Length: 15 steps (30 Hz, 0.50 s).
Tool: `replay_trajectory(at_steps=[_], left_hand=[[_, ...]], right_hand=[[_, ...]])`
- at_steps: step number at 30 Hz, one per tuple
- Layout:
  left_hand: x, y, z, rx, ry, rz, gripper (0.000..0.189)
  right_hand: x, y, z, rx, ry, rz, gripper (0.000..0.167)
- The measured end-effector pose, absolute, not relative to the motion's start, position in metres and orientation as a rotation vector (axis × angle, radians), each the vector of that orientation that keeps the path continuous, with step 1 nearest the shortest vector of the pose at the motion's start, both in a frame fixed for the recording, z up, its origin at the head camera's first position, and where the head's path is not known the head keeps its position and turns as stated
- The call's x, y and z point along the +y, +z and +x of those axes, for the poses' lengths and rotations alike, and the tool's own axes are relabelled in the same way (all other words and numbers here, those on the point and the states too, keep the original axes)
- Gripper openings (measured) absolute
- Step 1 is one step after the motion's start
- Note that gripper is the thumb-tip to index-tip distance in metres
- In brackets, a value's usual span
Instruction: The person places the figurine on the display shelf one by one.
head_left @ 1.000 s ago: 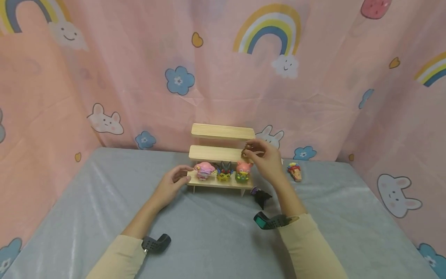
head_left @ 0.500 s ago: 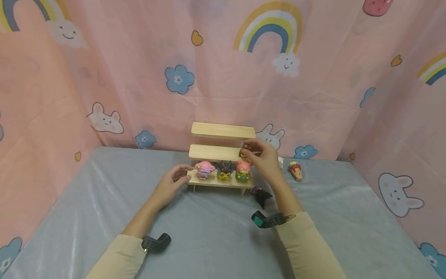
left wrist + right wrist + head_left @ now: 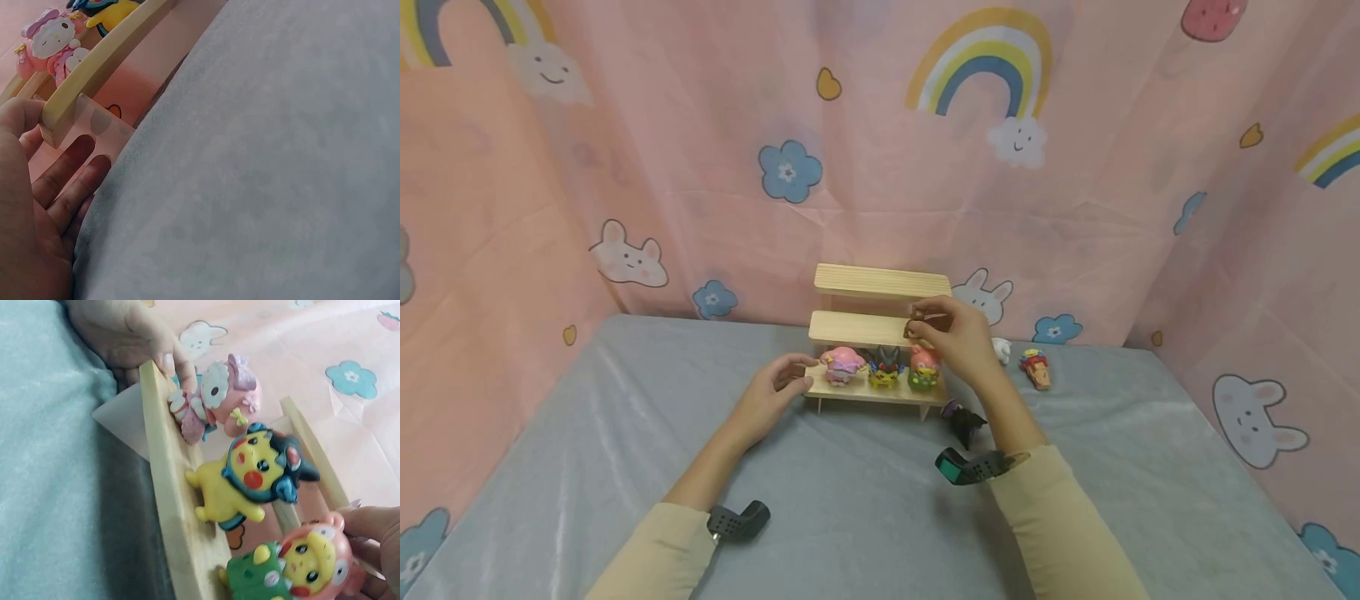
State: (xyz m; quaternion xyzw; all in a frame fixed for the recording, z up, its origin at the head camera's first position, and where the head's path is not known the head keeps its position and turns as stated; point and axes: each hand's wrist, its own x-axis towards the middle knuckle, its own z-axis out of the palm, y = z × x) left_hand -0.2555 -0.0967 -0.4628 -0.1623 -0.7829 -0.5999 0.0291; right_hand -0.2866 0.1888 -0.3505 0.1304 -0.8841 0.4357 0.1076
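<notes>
In the head view, a three-tier wooden display stand (image 3: 850, 327) stands on the cloth-covered table. My left hand (image 3: 772, 387) holds the left end of its lowest board, with thumb and index finger at the board's edge (image 3: 59, 119); the other fingers extend below. My right hand (image 3: 958, 333) pinches a small brown figurine (image 3: 912, 327) over the right part of the middle tier, mostly hidden by the fingers. On the lowest tier stand a pink-and-white figurine (image 3: 215, 397), a yellow one with a dark hood (image 3: 244, 475), and a pink-hooded one in green (image 3: 294, 569).
A black figurine (image 3: 964, 422) lies on the table just right of the stand's front. Farther right are a white figurine (image 3: 1002, 350), partly behind the right wrist, and a red-and-tan figurine (image 3: 1036, 369). A pink printed curtain (image 3: 880, 208) hangs close behind the stand.
My right hand has shifted slightly left along the middle tier with the brown figurine, uncovering the white figurine behind the wrist. The left hand stays at the stand's end.
</notes>
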Motion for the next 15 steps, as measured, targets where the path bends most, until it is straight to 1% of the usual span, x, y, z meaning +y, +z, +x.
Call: replay_trajectory(at_steps=[6, 15], left_hand=[[-0.097, -0.463, -0.255, -2.409, -1.854, -0.492, 0.031], [-0.097, -0.462, -0.255, -2.407, -1.870, -0.490, 0.032]], right_hand=[[0.179, -0.342, -0.289, -2.691, 1.213, 0.383, 0.029], [0.155, -0.334, -0.297, -2.761, 1.090, 0.499, 0.026]])
